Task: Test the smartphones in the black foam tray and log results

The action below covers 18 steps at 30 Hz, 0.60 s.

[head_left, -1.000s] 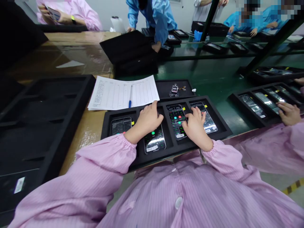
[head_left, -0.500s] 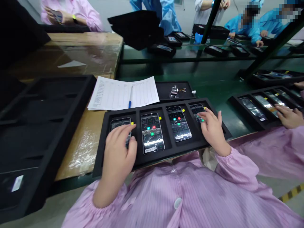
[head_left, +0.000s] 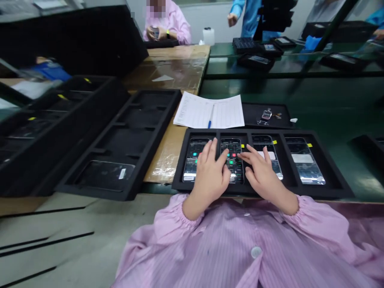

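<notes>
Head view: I log left hand [head_left: 210, 176] open, empty, over leftmost phone [head_left: 189, 170] and second phone [head_left: 235, 166] in tray [head_left: 333, 166]; right hand [head_left: 264, 174] likewise, beside the latter; contact unclear.

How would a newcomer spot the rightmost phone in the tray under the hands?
Just nearer than the white paper sits a black four-slot tray. Its rightmost slot holds the phone, a yellow tab at its upper right. Of the four, only this one shows whole.

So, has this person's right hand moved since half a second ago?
Yes, to the left. Against the black tray, the right hand has gone from the rightmost phone to fingertips by the second phone from the left.
</notes>
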Available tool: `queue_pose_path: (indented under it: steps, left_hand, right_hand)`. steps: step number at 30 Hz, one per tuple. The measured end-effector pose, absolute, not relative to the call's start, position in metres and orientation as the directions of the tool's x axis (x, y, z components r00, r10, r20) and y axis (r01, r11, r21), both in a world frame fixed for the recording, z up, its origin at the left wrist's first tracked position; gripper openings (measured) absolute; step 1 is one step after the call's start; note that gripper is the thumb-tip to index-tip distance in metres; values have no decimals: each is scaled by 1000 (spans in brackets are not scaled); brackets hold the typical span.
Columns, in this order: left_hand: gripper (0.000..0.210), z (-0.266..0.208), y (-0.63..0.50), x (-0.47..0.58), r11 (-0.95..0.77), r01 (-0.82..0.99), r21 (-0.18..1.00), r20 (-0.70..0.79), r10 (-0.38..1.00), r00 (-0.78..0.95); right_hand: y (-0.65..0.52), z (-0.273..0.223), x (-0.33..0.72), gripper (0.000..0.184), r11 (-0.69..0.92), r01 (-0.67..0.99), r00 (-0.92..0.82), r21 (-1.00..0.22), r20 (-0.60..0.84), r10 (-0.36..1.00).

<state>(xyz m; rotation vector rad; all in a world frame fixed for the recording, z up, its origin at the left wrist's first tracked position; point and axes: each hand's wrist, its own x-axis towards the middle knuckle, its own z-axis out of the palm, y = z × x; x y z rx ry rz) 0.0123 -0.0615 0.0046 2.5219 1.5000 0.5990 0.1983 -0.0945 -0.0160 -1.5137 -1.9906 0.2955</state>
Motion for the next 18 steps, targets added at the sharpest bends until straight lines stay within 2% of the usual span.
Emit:
queue_pose_path:
  steps: [3,6,13,18]
  left_hand:
    - [46,9,-66,-18,-382,861,335,353,898,261]
    - [43,7,-64,-40,-303,896,325,330,924,193]
    - [44,-8,-56,-45,-335,895,295,226,934,275]
    - [44,-16,-63,-55,-403,853,331,374,886,274]
  right_hand:
    - [-91,-18,187,37,342,789,-199,-511,314,928]
    - [-88,-21,181,36,311,813,-145,-493,345,927]
    - [-91,-29,183,33,263,846,-36,-464,442,896]
    - [-101,-28,191,26,288,850,-71,-442,446,892]
